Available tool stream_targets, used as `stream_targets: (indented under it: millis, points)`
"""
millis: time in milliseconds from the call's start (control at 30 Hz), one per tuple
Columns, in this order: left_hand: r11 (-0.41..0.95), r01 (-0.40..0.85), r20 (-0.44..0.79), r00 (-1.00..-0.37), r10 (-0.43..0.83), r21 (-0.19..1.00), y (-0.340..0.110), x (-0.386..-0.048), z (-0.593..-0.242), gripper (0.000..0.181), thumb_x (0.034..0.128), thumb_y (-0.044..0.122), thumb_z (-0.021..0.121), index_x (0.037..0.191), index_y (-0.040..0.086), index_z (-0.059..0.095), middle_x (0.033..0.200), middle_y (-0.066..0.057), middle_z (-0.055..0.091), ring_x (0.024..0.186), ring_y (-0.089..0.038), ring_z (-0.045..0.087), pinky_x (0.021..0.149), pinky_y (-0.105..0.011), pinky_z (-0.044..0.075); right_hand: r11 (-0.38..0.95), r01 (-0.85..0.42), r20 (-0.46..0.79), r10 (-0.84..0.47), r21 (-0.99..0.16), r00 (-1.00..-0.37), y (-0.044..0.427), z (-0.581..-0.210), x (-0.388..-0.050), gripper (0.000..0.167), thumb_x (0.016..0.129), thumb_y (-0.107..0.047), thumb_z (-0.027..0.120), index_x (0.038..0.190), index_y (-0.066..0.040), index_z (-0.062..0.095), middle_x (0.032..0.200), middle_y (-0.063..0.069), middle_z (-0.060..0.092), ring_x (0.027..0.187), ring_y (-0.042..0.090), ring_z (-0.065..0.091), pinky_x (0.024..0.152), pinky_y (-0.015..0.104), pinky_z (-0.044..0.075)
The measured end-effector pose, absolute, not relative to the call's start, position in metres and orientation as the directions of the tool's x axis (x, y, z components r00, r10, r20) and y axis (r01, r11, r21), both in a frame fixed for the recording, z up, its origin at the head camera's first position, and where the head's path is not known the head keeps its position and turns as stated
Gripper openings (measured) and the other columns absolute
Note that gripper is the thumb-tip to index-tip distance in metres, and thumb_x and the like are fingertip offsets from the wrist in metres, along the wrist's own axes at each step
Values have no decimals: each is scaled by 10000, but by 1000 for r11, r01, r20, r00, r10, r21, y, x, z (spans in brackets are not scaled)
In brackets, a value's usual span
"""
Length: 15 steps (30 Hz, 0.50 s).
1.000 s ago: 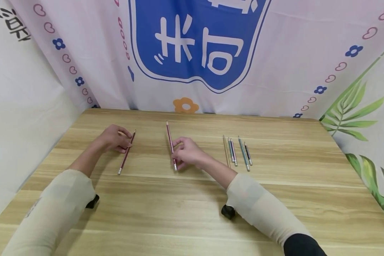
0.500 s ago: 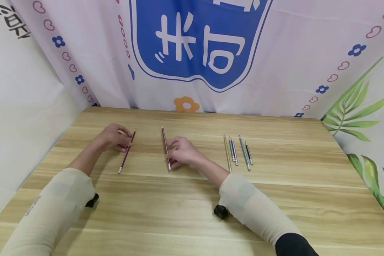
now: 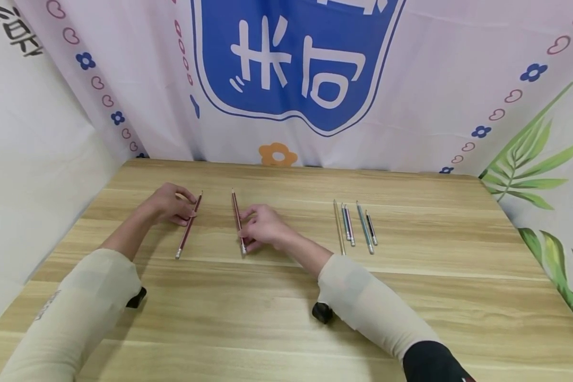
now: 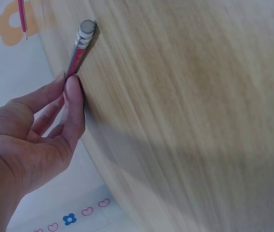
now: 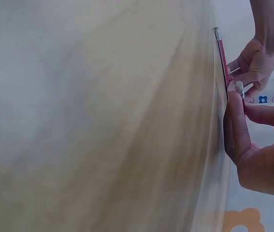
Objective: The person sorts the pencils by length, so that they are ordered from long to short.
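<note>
On the left of the table lies a dark red pencil [image 3: 185,237], its white eraser end toward the near edge; the left hand [image 3: 173,204] pinches it from the left. In the left wrist view the left hand [image 4: 45,125] has thumb and fingertips on this pencil [image 4: 78,54] below its metal cap. Another red pencil [image 3: 236,212] slants a short way to the right, pinched near its eraser end by the right hand [image 3: 262,227]. In the right wrist view the right hand [image 5: 263,145] holds it, with the eraser [image 5: 239,87] above the fingertips.
To the right on the wooden table [image 3: 267,318] lie several more pencils: a gold one [image 3: 339,228], a teal one [image 3: 364,228], a short dark one [image 3: 371,228] and others between. A printed curtain [image 3: 172,132] hangs behind the far edge.
The right hand has moved left with its red pencil, closer to the left pencil. The left hand and its pencil stay nearly where they were.
</note>
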<state>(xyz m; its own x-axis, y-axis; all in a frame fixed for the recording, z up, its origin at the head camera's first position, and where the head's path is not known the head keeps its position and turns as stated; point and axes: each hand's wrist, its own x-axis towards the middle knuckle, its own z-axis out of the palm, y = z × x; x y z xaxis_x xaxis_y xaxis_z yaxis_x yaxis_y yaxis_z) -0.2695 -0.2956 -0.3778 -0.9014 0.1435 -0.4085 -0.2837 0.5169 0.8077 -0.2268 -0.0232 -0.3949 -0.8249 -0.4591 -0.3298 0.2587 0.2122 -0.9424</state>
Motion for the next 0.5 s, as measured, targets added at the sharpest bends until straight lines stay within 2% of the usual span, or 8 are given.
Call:
stream_targets:
  millis: [500]
  points:
    - [519, -319, -445, -885, 135, 793, -294, -270, -372, 433, 942, -153, 626, 1333, -161, 441, 846, -91, 708, 689, -144, 698, 649, -304, 667, 258, 231, -330, -464, -938, -822, -37, -387, -231, 431, 920, 126, 676, 1313, 41, 520, 845, 177, 676, 653, 220, 652, 586, 302, 654]
